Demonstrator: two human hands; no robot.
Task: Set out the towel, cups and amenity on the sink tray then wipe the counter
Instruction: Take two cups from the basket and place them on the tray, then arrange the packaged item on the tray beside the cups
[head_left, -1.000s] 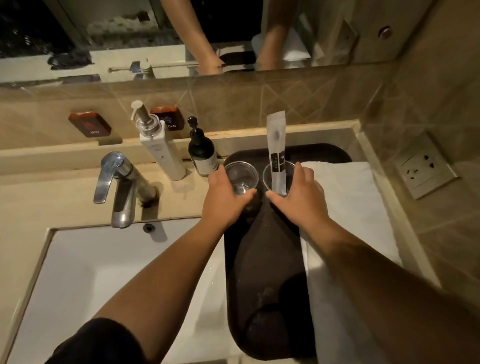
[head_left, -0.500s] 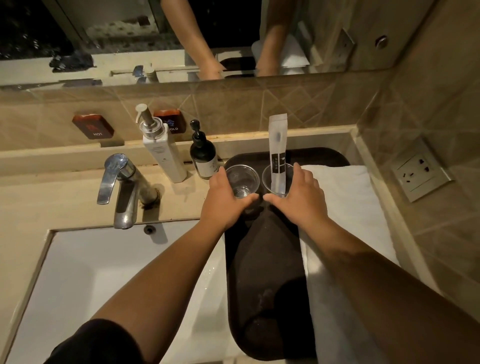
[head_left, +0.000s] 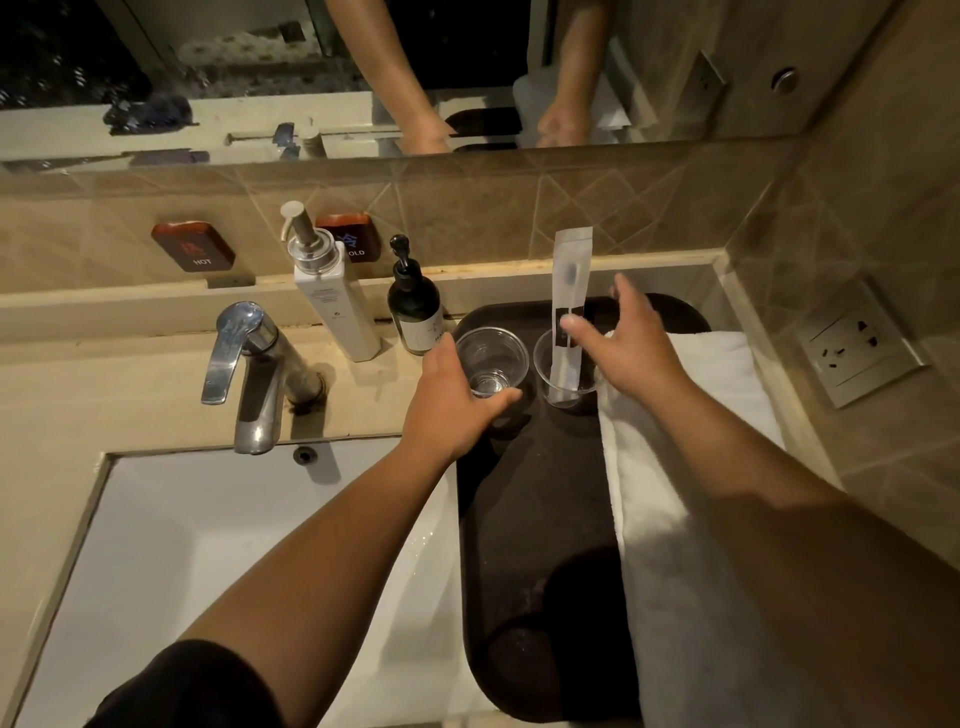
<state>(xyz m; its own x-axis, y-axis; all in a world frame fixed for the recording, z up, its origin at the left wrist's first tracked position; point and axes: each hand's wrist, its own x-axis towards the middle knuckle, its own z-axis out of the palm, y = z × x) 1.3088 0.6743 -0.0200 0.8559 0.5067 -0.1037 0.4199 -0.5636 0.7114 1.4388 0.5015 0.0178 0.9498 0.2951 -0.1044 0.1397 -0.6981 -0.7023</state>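
A dark oval tray (head_left: 535, 519) lies on the counter right of the basin. Two clear plastic cups stand at its far end. My left hand (head_left: 449, 405) is wrapped around the left cup (head_left: 491, 364). The right cup (head_left: 558, 382) holds an upright white toothbrush sachet (head_left: 570, 291). My right hand (head_left: 631, 348) hovers just right of that cup, fingers spread, thumb near the sachet, holding nothing. A folded white towel (head_left: 691, 545) lies along the tray's right side, under my right forearm.
A white pump bottle (head_left: 332, 306) and a dark pump bottle (head_left: 415, 317) stand left of the tray. A chrome tap (head_left: 249, 369) overhangs the white basin (head_left: 234, 561). A wall socket (head_left: 857, 348) is on the right wall. A mirror (head_left: 311, 78) runs above.
My right hand has let go of the right cup, lifted and spread open. My left hand stays on the left cup. The view has tilted slightly.
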